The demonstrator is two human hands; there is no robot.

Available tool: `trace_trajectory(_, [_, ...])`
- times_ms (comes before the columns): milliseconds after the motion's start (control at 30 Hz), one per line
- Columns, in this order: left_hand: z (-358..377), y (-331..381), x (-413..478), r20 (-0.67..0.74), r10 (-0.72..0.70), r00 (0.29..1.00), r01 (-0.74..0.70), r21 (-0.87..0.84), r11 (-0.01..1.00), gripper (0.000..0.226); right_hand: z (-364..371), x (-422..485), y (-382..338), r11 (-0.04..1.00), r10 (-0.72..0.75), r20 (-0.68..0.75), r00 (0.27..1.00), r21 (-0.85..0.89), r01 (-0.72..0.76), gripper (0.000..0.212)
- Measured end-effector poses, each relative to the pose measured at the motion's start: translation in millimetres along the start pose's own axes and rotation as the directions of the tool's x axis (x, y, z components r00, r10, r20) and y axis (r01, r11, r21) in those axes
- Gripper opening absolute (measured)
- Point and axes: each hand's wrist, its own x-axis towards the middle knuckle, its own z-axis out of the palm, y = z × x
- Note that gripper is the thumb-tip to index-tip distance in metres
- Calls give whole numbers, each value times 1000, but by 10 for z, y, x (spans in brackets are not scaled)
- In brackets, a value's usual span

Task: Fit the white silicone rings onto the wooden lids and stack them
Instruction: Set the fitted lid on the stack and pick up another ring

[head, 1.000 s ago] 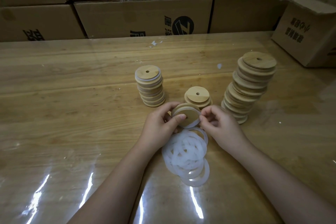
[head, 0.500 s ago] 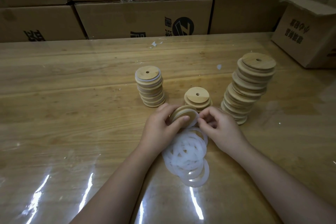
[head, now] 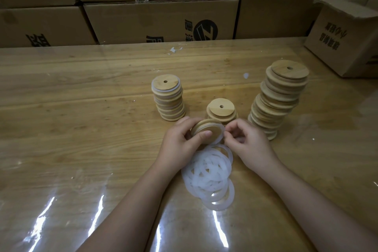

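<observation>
The left hand point(head: 180, 141) grips a wooden lid point(head: 207, 130), tilted on edge. The thumb lies across the lid's near face and the fingers curl round its far rim. The right hand point(head: 250, 144) has its fingertips bunched in a pinch at the lid's 3 o'clock edge, on a white ring point(head: 222, 136) that shows along the lid's lower right rim. How far round the ring is seated cannot be told. Both forearms come up from the bottom of the view and meet at the lid, the wrists low over the table point(head: 81, 129).

At 6 o'clock from the lid, just below the hands, a loose pile of rings point(head: 208, 176) lies flat on the table, overlapping one another. At 12 o'clock, just behind the lid, stands a short stack of lids point(head: 222, 111). At 11 o'clock is a taller stack point(head: 168, 98) with white edges showing between the lids. At 2 o'clock the tallest stack point(head: 278, 98) leans unevenly. Cardboard boxes point(head: 159, 20) line the table's far edge, and one open box point(head: 347, 37) sits at the far right.
</observation>
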Motion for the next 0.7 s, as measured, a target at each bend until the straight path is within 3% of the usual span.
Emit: trace_trajectory(700, [-13, -33, 4, -12, 40, 999, -39, 68, 997, 23, -33, 2, -19, 998, -65, 10, 998, -10, 65, 8])
